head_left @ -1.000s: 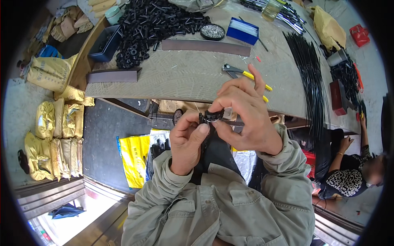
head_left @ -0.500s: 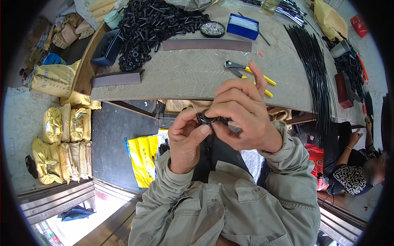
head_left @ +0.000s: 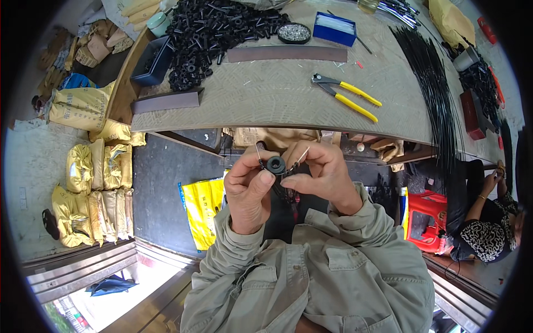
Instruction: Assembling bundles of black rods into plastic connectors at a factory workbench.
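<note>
Just in front of the table's near edge, my left hand [head_left: 248, 194] pinches a small black ring-shaped part [head_left: 276, 165] between thumb and fingertips. Its round hole faces up. From the left fingertips a thin pale strand [head_left: 257, 151] sticks up. Close by on the right, my right hand [head_left: 330, 176] has thumb and forefinger closed on a thin dark strand with a pale end [head_left: 303, 154], beside the ring. Dark strands hang below both hands, their details too small to tell. Yellow-handled pincers [head_left: 347, 95] lie on the table beyond my right hand.
Across the table [head_left: 266, 105] are a heap of black plastic parts [head_left: 216, 33], a dark blue bin [head_left: 151, 62], a round dish of small clear pieces [head_left: 294, 33], a blue box [head_left: 335, 30] and a bundle of long black strands [head_left: 427, 83]. A person [head_left: 480, 238] sits at the right.
My right hand has come down and right, off the top of the ring, uncovering its hole. Its raised finger has folded in. The view has shifted slightly.
</note>
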